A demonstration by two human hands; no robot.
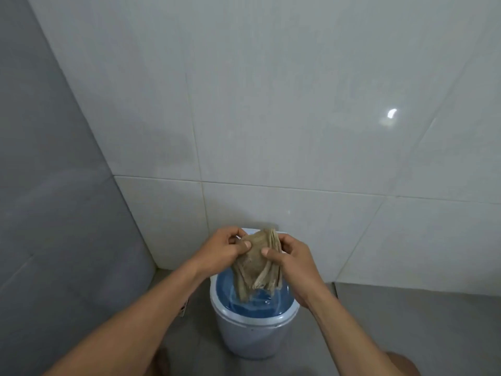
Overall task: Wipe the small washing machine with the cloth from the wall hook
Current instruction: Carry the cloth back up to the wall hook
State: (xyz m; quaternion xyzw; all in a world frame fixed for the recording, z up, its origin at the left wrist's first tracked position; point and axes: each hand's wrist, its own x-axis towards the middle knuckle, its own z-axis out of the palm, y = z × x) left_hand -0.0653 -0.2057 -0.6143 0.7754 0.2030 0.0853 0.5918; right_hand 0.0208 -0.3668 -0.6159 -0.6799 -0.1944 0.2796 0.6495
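Observation:
A small white washing machine [252, 332] with a blue see-through lid [257, 302] stands on the floor in the corner, low in the head view. Above its lid I hold a bunched tan cloth [257, 264] with both hands. My left hand [225, 248] pinches the cloth's upper left part. My right hand [292, 264] grips its right side. The lower end of the cloth hangs down over the lid; whether it touches the lid I cannot tell. The back of the machine is hidden behind the cloth and my hands.
Pale tiled walls [271, 104] close in behind and to the left [40, 185] of the machine. Grey floor [406, 321] shows to its right. A small tag or plug [184, 308] sits beside the machine on the left. No wall hook is in view.

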